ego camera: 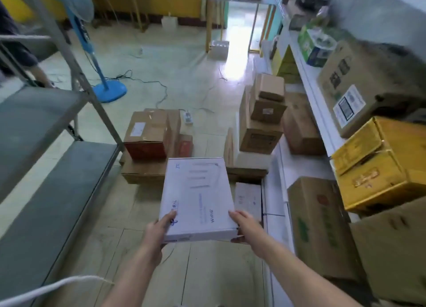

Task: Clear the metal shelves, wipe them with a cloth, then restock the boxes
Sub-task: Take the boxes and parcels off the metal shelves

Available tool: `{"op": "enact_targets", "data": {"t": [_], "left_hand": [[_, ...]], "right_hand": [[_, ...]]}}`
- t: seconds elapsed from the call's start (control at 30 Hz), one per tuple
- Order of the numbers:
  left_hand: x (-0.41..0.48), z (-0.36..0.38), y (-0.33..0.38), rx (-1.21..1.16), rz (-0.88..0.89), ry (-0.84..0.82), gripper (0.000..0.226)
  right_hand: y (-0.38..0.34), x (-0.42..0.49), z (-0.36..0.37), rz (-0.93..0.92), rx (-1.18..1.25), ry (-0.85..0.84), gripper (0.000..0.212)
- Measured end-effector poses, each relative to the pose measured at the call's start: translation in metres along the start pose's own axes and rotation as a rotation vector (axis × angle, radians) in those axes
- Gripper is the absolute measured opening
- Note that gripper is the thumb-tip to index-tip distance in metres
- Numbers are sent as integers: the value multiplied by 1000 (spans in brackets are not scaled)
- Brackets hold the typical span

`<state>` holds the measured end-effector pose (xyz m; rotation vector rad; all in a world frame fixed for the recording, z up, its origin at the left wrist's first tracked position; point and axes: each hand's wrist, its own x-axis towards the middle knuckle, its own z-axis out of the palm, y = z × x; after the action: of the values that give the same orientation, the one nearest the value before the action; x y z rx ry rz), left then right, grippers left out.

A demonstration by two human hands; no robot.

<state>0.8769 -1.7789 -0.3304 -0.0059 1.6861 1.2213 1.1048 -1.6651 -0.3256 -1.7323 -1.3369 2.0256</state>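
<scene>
Left hand (159, 226) and right hand (244, 226) grip the white box (198, 198) by its near corners, mid-restock I'd guess, so next it needs swinging onto the shelf (57, 175) at 9 o'clock.

Both hands hold a flat white box (198, 198) over the floor: the left hand (159, 228) grips its near left corner, the right hand (244, 226) its near right corner. Brown boxes (147, 134) sit on the floor ahead. Grey metal shelves (46, 168) stand at the left.
</scene>
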Motion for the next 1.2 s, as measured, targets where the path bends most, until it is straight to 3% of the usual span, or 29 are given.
{"op": "enact_targets", "data": {"t": [0.17,0.3,0.37,0.43,0.6,0.73,0.8,0.93,1.07,1.2], "left_hand": [[74,66,-8,177,-60,-95,41],[145,111,-27,324,-204,-200,77],[183,131,-34,383,-265,-238,81],[228,155,-40,450,-320,-269,75],[342,218,-70,569,-322,-301,33],[435,264,-119,609,-290,-344,44],[481,287,-155,629,-263,-341,37],[549,325,-234,749,-196,-312,49],[582,351,-295,830,-110,-344,40],[618,359,-342,988,52,-431,45]], "right_hand": [[31,46,-44,117,163,89,35],[59,93,-61,306,290,177,32],[64,121,-67,369,347,236,32],[71,161,-74,400,401,294,29],[104,269,-92,463,501,420,28],[144,368,-119,462,599,518,18],[173,425,-139,478,635,542,19],[229,517,-179,471,499,506,9],[286,574,-216,416,96,432,27],[314,615,-243,318,-189,457,21]]}}
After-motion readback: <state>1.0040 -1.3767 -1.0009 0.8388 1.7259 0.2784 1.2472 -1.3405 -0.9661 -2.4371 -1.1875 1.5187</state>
